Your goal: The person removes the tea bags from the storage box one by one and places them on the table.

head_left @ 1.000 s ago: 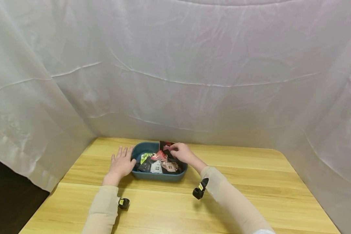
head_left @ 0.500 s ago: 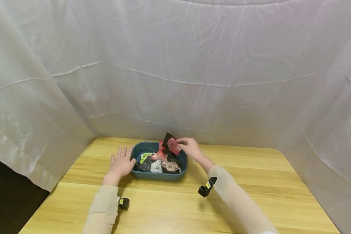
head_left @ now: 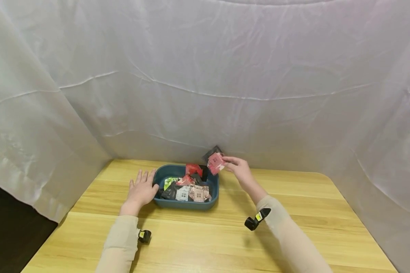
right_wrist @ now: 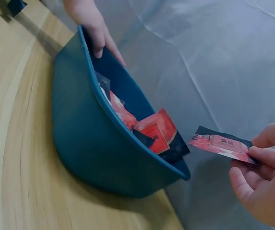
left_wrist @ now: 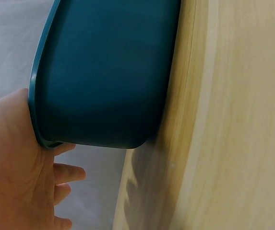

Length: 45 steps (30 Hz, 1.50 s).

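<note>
I hold a red-and-black packet (head_left: 215, 163) in the air, just past the right end of the blue plastic basin (head_left: 186, 205) and apart from its rim, pinched near one edge between thumb and fingers of my right grip (head_left: 240, 170), which seems to suit something so thin and flat. More packets (head_left: 182, 193) lie heaped inside, the walls likely keeping them together, while my left grip (head_left: 141, 192) rests at the other end, fingers straight, thumb over the rim, I judge to steady the basin on the worktop (head_left: 198, 231).
</note>
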{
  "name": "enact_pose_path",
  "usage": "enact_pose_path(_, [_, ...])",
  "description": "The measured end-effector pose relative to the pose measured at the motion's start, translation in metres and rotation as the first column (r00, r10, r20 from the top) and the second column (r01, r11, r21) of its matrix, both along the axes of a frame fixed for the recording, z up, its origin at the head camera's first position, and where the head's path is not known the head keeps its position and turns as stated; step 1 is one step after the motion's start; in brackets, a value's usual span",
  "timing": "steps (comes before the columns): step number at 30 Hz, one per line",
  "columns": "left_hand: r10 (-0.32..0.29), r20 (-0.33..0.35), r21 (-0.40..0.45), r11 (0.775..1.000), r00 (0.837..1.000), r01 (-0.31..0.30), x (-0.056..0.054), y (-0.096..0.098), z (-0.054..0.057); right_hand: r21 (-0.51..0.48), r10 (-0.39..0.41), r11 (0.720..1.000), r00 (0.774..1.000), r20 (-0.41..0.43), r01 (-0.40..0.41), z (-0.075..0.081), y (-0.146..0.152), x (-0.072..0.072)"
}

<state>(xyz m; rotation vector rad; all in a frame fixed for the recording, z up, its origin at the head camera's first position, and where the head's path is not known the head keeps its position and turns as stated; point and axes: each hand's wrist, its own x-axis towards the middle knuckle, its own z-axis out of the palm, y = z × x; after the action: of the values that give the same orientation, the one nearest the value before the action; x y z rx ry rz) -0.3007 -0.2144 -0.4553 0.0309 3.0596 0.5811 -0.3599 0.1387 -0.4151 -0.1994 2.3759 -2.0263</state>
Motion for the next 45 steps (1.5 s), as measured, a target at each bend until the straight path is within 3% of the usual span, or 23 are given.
enact_pose_path(5, [0.002,0.0,-0.003,1.0,1.0,-0.002,-0.001,0.0,0.0,-0.036,-0.005,0.999,1.0,0.0,0.005,-0.002,0.019,0.007])
enact_pose_path(21, [0.002,0.001,-0.003,1.0,1.0,-0.002,0.0,0.001,0.003,-0.045,-0.043,0.998,0.993,0.108,0.048,-0.035,0.061,0.04])
enact_pose_path(30, [0.0,0.006,0.002,1.0,1.0,0.0,0.0,0.002,0.003,-0.092,-0.016,0.995,0.968,0.249,0.04,-0.052,0.072,0.059])
enact_pose_path(35, [-0.002,0.008,0.001,1.0,1.0,0.002,0.0,0.001,0.002,-0.149,0.032,0.989,0.959,0.282,0.011,-0.057,0.076,0.067])
enact_pose_path(45, [0.001,0.009,0.01,1.0,1.0,-0.001,0.001,0.002,0.004,-0.08,0.149,0.988,0.947,0.286,-0.132,-0.056,0.078,0.081])
